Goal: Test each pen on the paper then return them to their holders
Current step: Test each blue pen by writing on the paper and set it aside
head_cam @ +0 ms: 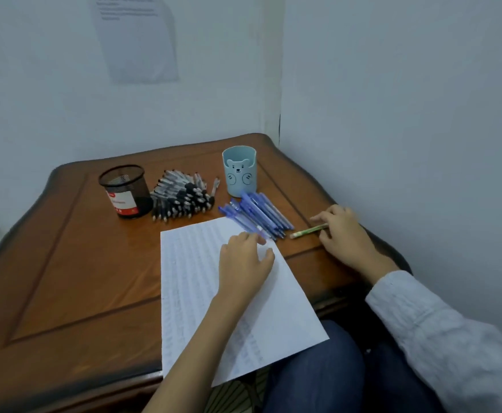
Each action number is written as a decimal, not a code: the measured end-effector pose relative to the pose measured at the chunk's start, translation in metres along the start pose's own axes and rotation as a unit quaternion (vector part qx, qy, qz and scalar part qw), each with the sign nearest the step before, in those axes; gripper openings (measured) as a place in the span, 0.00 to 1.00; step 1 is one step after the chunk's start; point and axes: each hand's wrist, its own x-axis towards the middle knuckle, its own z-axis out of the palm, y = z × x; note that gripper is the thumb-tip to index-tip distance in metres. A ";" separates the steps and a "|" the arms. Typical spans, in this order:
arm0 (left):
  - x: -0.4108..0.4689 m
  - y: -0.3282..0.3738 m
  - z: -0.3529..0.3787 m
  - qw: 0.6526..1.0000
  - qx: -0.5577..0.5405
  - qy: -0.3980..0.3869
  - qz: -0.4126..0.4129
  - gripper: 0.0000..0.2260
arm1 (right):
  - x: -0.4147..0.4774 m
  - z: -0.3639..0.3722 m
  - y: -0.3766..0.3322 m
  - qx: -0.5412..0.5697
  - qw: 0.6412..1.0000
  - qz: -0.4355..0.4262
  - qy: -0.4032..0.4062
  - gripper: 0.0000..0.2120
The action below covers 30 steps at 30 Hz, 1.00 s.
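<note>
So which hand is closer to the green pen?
Right. The right hand holds the green pen by its end; the left hand rests on the paper, farther left.

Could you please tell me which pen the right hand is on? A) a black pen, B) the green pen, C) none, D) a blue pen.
B: the right hand curls over one end of the green pen, which lies on the table beside the blue pens.

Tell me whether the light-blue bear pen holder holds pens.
Looks empty: no pen shows above the light-blue bear pen holder; the blue pens lie piled on the brown wooden table before it.
</note>
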 end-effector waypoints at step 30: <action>-0.055 -0.076 -0.067 0.984 -0.157 0.050 -0.070 0.07 | -0.015 0.030 -0.145 0.602 0.779 0.168 -0.046 0.18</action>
